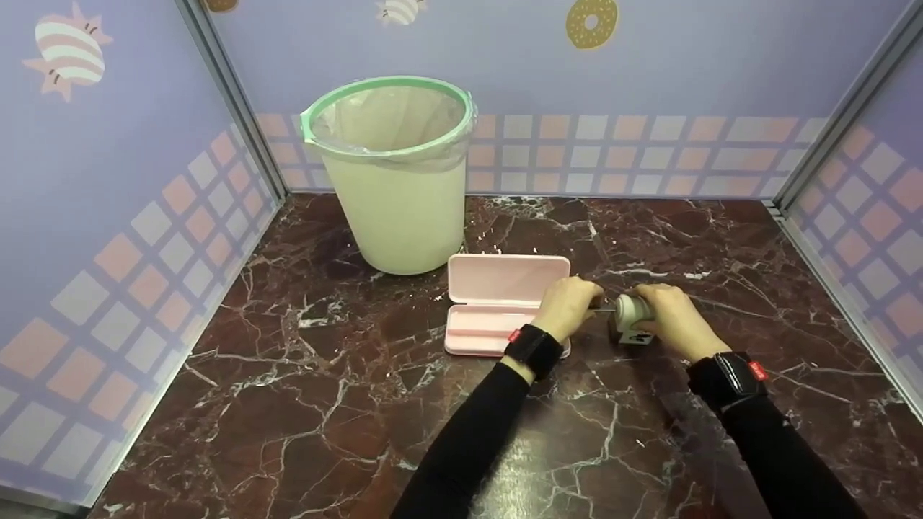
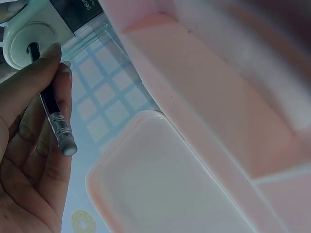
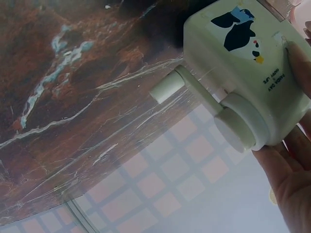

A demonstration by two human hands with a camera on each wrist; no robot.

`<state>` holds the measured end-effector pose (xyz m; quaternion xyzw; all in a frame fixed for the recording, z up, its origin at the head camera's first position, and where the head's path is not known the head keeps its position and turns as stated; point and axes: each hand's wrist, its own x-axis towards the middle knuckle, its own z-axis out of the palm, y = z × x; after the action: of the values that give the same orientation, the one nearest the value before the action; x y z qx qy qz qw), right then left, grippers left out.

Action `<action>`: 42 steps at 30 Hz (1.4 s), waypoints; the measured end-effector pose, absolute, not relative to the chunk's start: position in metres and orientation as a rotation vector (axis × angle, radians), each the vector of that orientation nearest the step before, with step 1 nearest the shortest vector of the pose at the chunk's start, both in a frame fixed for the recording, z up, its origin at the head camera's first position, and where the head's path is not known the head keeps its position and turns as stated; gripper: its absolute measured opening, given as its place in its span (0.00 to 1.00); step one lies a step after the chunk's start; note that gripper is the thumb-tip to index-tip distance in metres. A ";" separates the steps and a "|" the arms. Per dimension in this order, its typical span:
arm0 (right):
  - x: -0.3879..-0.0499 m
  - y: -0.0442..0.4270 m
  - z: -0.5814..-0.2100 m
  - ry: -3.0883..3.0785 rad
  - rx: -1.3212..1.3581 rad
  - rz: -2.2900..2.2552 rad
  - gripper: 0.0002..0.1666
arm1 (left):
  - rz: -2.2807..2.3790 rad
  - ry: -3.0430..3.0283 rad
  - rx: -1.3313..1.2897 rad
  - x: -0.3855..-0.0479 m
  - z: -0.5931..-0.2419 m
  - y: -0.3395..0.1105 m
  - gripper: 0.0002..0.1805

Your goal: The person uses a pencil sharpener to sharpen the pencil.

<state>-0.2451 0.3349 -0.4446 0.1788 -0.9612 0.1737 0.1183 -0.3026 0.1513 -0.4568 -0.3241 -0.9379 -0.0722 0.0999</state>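
Observation:
My left hand (image 1: 566, 306) pinches a dark pencil (image 2: 59, 127) between thumb and fingers. Its eraser end sticks out past them, and the other end enters the round hole of a cream hand-crank pencil sharpener (image 1: 629, 328). Around the sharpener's body curls my right hand (image 1: 670, 317). In the right wrist view the crank handle (image 3: 201, 92) juts out from the back, untouched by the fingers, and a panda picture marks the side. Partly behind my left wrist, a pink pencil case (image 1: 479, 324) lies with its lid (image 1: 505, 280) up; no contents show in its visible part.
A pale bin (image 1: 404, 209) with a green rim and clear liner stands at the back left. Small white bits are scattered on the dark marble-patterned tabletop (image 1: 303, 404) near the bin and case. Patterned panels (image 1: 649, 86) enclose the back and both sides.

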 end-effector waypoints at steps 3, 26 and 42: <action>-0.246 0.334 -0.445 -2.815 0.533 0.510 0.27 | -0.243 -2.780 -0.965 -0.304 -0.458 0.148 0.08; -0.246 0.333 -0.447 -2.796 0.518 0.531 0.26 | -0.534 -2.761 -0.906 -0.316 -0.438 0.079 0.09; -0.247 0.336 -0.443 -2.865 0.505 0.544 0.26 | -0.468 -2.825 -0.825 -0.319 -0.432 0.046 0.08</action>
<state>-0.2466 0.3356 -0.4428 0.1700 -0.9640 0.1831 0.0909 -0.3187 0.0465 -0.4324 -0.2761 -0.9449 -0.1564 0.0809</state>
